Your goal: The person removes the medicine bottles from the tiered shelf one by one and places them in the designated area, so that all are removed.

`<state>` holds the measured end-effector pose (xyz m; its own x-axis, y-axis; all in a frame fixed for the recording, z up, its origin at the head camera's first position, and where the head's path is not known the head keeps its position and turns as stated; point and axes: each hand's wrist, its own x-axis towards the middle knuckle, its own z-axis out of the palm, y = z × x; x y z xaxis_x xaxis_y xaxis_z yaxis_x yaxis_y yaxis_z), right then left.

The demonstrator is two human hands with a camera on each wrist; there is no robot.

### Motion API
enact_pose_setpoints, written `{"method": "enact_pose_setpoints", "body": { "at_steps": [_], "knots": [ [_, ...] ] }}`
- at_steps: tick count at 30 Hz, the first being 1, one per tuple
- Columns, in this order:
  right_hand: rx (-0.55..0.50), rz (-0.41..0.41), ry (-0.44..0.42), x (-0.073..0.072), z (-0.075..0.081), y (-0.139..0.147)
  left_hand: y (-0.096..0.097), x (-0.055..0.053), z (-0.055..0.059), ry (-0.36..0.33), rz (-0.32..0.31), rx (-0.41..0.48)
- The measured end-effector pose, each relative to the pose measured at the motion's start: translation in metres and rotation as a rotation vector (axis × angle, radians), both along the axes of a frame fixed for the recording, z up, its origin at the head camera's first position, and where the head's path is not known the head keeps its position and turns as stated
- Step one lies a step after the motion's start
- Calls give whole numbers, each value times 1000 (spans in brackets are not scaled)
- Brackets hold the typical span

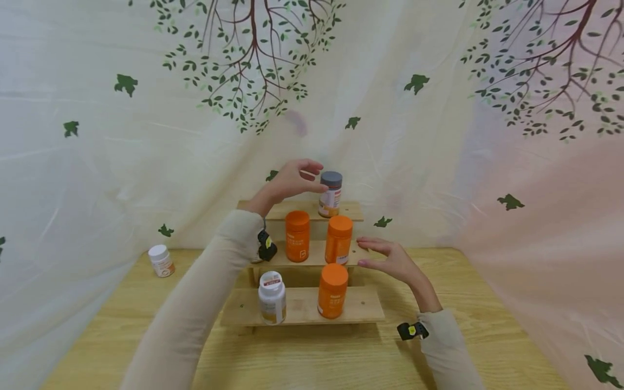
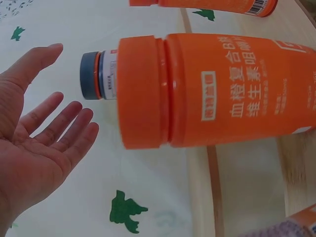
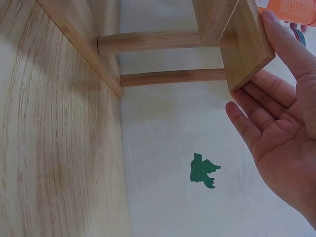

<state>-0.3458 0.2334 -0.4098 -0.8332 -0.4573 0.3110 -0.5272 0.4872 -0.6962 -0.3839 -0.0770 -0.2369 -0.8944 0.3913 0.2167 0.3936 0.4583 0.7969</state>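
Observation:
My left hand [image 1: 292,181] reaches up to the top shelf of a three-step wooden stand, its thumb and fingers spread around the near side of a grey-capped bottle [image 1: 330,201]. In the left wrist view, a gap shows between that hand [image 2: 39,113] and the grey cap [image 2: 90,75]; an orange bottle [image 2: 222,91] fills the foreground. My right hand [image 1: 390,260] is at the right end of the middle shelf, near an orange bottle [image 1: 338,241]. Seen from the right wrist, this hand's [image 3: 281,118] loosely extended fingers lie right at the shelf end [image 3: 249,49], and nothing is held.
Another orange bottle [image 1: 297,236] stands on the middle shelf. On the bottom shelf [image 1: 302,303] are a white bottle [image 1: 272,299] and an orange bottle [image 1: 333,292]. A small white bottle [image 1: 161,261] stands at the table's back left. Behind hangs a leaf-patterned curtain [image 1: 390,162].

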Motion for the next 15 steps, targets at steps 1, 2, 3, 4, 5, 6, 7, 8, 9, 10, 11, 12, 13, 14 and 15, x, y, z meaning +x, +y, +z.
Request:
{"method": "enact_pose_setpoints", "body": {
  "at_steps": [1,2,3,4,5,6,7,8,9,10,11,12,13,14,15],
  "knots": [
    [-3,1,-7,0,0,0,2,-1,-2,-5,4,1],
    [-5,1,-12,0,0,0,3,-2,-4,-8,10,1],
    [-4,1,-16,1,-1,0,4,-3,-5,-11,17,2],
    [-7,1,-20,1,-1,0,5,-4,-7,-14,21,3],
    [-8,-1,-23,1,-1,0,6,-6,-8,-17,24,7],
    [-13,-4,-28,1,-1,-1,7,-6,-10,-21,27,11],
    [-12,-5,-29,1,-1,-1,7,-7,-11,-24,29,14],
    [-12,-2,-26,1,-1,-1,8,-8,-11,-24,31,16],
    [-12,1,-21,1,-1,0,9,-9,-12,-26,30,19],
    [-13,0,-21,0,-1,0,9,-9,-12,-28,31,23],
    [-13,3,-18,0,-2,0,10,-10,-12,-29,31,26],
    [-13,5,-15,-1,-2,0,10,-11,-12,-33,32,30],
    [-13,8,-11,-2,-3,1,10,-12,-12,-38,32,33],
    [-13,10,-6,-3,-3,1,11,-13,-12,-43,32,35],
    [-13,11,-4,-3,-3,2,11,-13,-12,-51,33,42]
  ]
}}
